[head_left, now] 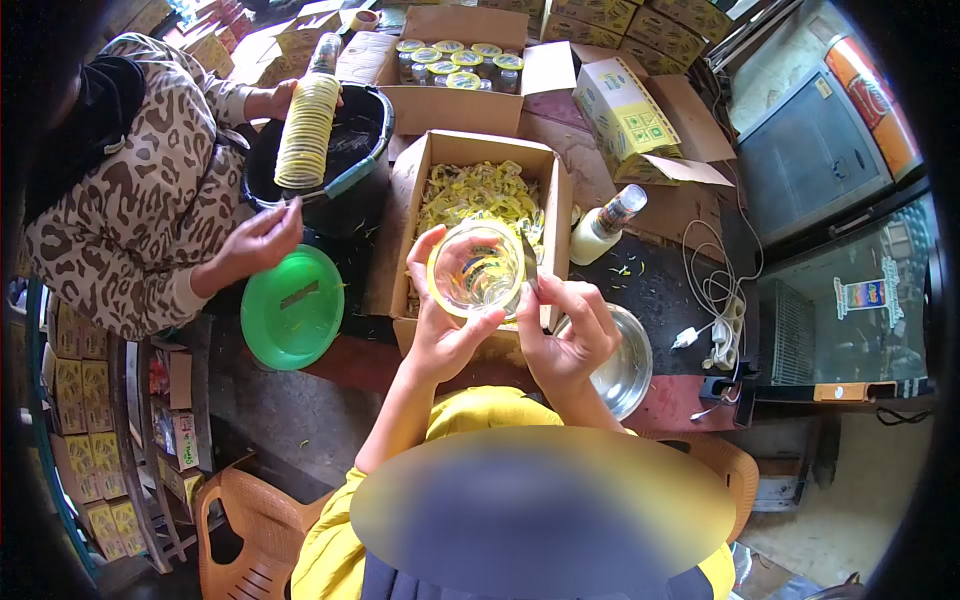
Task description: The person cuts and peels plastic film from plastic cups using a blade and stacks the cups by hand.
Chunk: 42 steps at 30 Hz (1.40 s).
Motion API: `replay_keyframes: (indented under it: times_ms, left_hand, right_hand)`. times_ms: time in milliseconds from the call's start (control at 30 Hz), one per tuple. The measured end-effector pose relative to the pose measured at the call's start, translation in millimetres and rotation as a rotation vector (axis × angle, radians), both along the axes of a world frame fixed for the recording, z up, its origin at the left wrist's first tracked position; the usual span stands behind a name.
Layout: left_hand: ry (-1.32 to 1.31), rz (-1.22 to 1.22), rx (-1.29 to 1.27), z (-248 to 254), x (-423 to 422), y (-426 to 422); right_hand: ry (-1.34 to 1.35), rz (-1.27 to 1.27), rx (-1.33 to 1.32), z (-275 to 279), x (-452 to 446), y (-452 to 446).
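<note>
My left hand point(441, 325) is wrapped around a clear plastic cup point(478, 268) with a yellow rim, its open mouth tilted toward me. At the cup's right side my right hand point(570, 335) is closed, thumb and fingers pinched around a thin dark blade-like piece point(531, 265) that lies against the rim. What kind of tool it is cannot be made out. Below the cup stands a cardboard box point(556, 215) filled with yellow and clear shavings point(470, 185).
On the left a co-worker holds a stack of yellow-rimmed cups point(308, 130) over a black bucket point(375, 165). Nearby are a green basin point(293, 307), a metal bowl point(630, 365), a white bottle point(597, 232), a box of lidded jars point(455, 117) and a power strip point(728, 335).
</note>
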<state>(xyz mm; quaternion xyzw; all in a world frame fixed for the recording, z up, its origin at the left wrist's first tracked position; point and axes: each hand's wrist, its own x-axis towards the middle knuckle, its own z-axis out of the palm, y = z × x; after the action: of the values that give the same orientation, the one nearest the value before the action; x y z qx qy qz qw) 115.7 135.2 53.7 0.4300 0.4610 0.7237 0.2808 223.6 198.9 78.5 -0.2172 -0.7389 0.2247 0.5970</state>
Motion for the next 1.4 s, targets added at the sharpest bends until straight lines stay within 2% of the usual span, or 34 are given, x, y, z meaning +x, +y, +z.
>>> replay_keyframes:
  times_ms: [100,367,633,900,933,1233,1400]
  left_hand:
    - [-0.031,-0.007,0.011,0,2,2]
    - [0.142,-0.035,-0.065,3,-3,1]
    - [0.008,-0.142,-0.013,-2,-1,3]
    - [0.059,-0.123,-0.004,4,-3,2]
    - [0.162,-0.094,-0.007,4,-5,1]
    - [-0.025,-0.195,0.075,0,0,0]
    - [-0.010,-0.225,0.028,2,-2,0]
  right_hand:
    - [-0.013,-0.018,0.033,1,0,2]
    - [-0.034,0.006,0.003,3,1,11]
    - [-0.036,-0.004,-0.028,1,1,18]
    - [0.036,0.019,-0.143,-2,8,13]
    - [0.039,0.017,-0.144,-3,10,12]
    - [-0.008,0.031,-0.091,-5,10,9]
    - [-0.017,0.042,-0.070,-1,10,14]
